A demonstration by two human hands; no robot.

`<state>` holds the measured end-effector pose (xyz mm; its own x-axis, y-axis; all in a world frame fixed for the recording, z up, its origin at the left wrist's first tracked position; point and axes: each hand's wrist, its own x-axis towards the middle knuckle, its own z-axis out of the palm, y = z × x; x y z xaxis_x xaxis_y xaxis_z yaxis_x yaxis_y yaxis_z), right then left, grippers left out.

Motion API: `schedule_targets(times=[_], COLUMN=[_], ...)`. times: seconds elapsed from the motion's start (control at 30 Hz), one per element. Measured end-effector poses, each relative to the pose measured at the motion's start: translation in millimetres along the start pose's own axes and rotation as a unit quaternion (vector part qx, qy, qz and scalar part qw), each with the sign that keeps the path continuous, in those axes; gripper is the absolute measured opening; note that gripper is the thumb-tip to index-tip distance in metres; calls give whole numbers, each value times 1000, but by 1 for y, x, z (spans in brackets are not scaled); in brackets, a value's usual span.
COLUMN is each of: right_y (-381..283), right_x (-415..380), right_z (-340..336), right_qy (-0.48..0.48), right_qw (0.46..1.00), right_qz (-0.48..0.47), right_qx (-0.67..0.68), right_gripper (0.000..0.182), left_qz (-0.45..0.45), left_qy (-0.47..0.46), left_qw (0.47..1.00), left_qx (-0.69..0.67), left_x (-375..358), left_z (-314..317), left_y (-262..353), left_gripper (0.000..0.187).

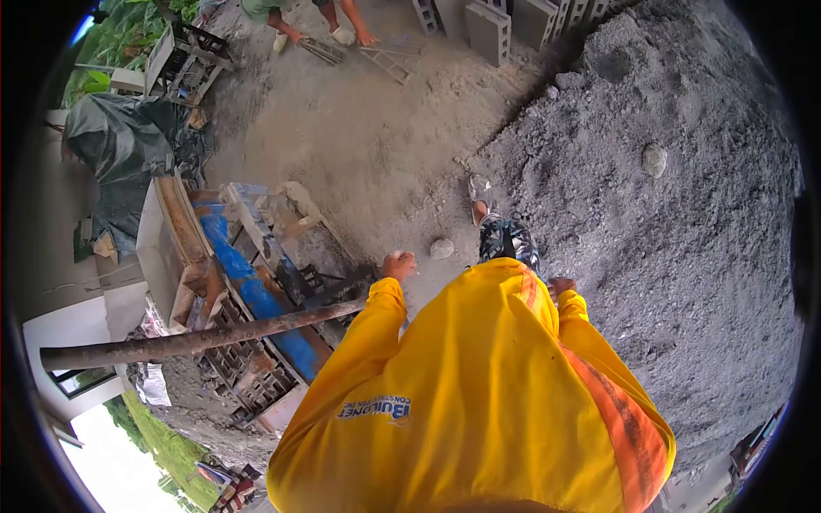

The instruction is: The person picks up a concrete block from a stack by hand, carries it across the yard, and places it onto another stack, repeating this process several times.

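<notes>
My left hand (399,265) hangs at the end of a yellow sleeve, over the dusty ground. Its fingers are loosely curled and apart, with nothing visible in them. Close by lies a pale stone (441,249), and a long rusty pole (205,340) runs toward my left forearm from a blue and rusty machine (265,303). On the other side my right hand (560,286) shows beside my shirt, near the grey gravel heap (658,231). The shirt and the angle hide most of its fingers. One foot in a grey shoe (481,187) is stepped forward.
At the top, another person's hands (365,39) reach down to metal frames (386,63) on the ground. Hollow concrete blocks (489,32) stand in a row at the heap's edge. A dark tarp (124,154) drapes over things at the left.
</notes>
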<state>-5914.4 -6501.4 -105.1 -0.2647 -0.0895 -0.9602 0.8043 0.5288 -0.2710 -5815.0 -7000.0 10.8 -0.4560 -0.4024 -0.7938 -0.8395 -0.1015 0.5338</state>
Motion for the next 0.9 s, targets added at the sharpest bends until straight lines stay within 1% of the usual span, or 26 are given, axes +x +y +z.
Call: schedule_targets(times=[0.03, 0.1, 0.13, 0.2, 0.27, 0.3, 0.33, 0.37, 0.43, 0.5, 0.53, 0.6, 0.63, 0.67, 0.7, 0.73, 0.8, 0.87, 0.9], right_y=[-38, -100, -147, -229, -321, -366, -411, -450, -514, -568, -587, -595, -600, -601, -601, -592, -558, -573, -566], right_x=[5, 19, 36, 70, 44, 35, 34, 41, 47, 51, 57, 65, 77, 85, 80, 82, 104, 66, 69], right_z=[-7, -28, -38, -43, -51, -49, -45, -45, -43, -38, -35, -21, -17, -15, -12, -9, -3, -10, -6], right_qy=[45, 24, 16, 60, 79, 101, 123, 126, 123, 128, 137, 151, 163, 172, 184, 167, 172, 183, 219], right_qw=[998, 1000, 999, 998, 991, 986, 979, 974, 965, 959, 955, 955, 954, 953, 962, 972, 963, 968, 939], right_qz=[31, -1, -25, -5, -103, -128, -156, -186, -227, -253, -262, -254, -248, -241, -192, -146, -110, -42, -27], right_qx=[44, 3, -16, -22, -21, -31, -39, -38, -34, -18, -5, 27, 47, 63, 66, 80, 177, 165, 264], right_gripper=[30, 32, 33, 31, 32, 32, 32, 32, 33, 33, 33, 33, 32, 32, 33, 32, 32, 28, 29], left_qz=[-18, -82, -105, -98, -101, -100, -104, -107, -121, -133, -115, -87, -36, -36, -43, -49, -13, 40, 65], left_qy=[1, -7, -9, -23, -13, -6, 1, 9, 14, 5, 0, -11, -30, -48, -65, -81, -71, -76, -80], left_qw=[999, 997, 994, 995, 995, 995, 994, 994, 992, 991, 993, 996, 998, 995, 991, 986, 989, 981, 975], left_qx=[-37, -4, 12, 16, -10, -25, -31, -33, -25, -5, 2, 21, 51, 82, 109, 136, 131, 174, 196], left_x=[12, 18, 29, 44, 71, 85, 93, 96, 115, 152, 173, 209, 234, 260, 280, 298, 338, 361, 368], left_z=[-3, -16, -25, -41, -58, -63, -64, -67, -74, -78, -80, -92, -101, -110, -118, -123, -128, -124, -119], left_y=[17, 42, 68, 107, 126, 140, 165, 195, 233, 266, 285, 316, 331, 350, 371, 394, 440, 507, 537], left_gripper=[29, 31, 32, 33, 33, 33, 33, 33, 32, 31, 30, 28, 27, 27, 28, 28, 29, 29, 29])
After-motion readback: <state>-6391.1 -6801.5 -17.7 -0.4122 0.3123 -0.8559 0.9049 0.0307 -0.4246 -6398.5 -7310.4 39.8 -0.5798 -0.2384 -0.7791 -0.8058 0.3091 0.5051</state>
